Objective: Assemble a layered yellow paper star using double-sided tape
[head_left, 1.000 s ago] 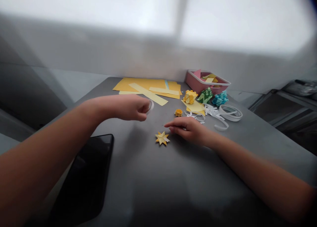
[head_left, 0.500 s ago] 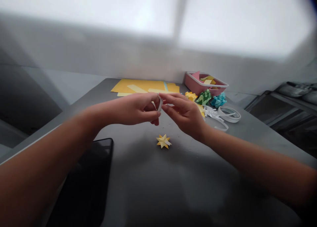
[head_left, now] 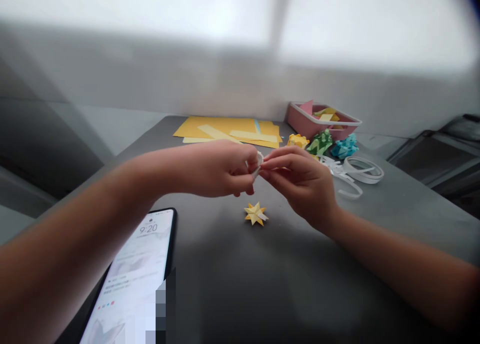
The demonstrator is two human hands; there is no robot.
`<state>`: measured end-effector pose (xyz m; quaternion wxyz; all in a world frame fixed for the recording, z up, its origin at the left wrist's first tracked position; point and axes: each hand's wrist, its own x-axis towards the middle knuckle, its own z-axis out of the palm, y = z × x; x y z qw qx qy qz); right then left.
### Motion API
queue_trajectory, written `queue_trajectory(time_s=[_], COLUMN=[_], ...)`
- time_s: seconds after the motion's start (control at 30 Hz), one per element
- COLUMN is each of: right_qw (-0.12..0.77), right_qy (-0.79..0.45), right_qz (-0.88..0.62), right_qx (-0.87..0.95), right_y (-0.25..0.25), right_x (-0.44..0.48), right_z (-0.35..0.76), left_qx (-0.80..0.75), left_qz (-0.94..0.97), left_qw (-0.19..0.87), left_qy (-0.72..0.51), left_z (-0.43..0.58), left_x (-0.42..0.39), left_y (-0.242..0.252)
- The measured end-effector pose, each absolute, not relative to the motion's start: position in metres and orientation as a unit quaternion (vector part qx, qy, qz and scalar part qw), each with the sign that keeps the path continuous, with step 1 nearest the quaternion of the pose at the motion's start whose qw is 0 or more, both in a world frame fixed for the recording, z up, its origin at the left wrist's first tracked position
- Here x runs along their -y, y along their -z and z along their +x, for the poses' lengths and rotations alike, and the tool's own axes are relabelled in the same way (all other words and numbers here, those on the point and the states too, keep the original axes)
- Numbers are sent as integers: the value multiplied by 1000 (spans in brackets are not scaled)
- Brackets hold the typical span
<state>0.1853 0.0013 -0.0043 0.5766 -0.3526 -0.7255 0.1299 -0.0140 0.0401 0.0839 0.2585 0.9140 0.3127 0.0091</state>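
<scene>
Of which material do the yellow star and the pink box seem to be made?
Yellow star: probably paper, matte; its flat, sharp points look folded. Pink box: likely plastic, smooth, judging by its even walls and thick white rim; the exact kind is unclear.

Saw only bits of the white strip [head_left: 260, 157], partly hidden by the left hand [head_left: 223, 168] and right hand [head_left: 307, 184]. Could not see the left side of the phone [head_left: 146, 254], behind the left forearm [head_left: 93, 216], nor its lower end, cut by the bottom edge. Could not read the smallest print [head_left: 122, 286] on it. Missed the base of the yellow paper ball [head_left: 298, 140], behind the right hand. Found the rack [head_left: 435, 144] blurred, cut by the right edge.
</scene>
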Motion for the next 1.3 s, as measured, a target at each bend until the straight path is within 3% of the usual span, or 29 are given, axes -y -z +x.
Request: queue_trajectory(time_s=[0.33,0.57,0.73,1.03,1.3], right_qw=[543,569,522,536,569], right_qy=[-58,-130,-44,-194,-164], right_qz=[-328,-378,-395,-392,-379], right_qx=[771,719,755,722,711], right_y=[-6,-5,-8,-4,-7], right_x=[7,8,6,4,11], right_z=[189,188,191,189,186], left_qx=[-315,-344,-361,-355,-330], left_qz=[915,896,900,914,889], left_qw=[248,268,227,157,286], left_qy=[-36,-84,-95,-117,-141], left_z=[-9,-8,-6,-7,-12], left_x=[-30,-31,-31,-29,-33], left_y=[-84,-81,-78,-75,-77])
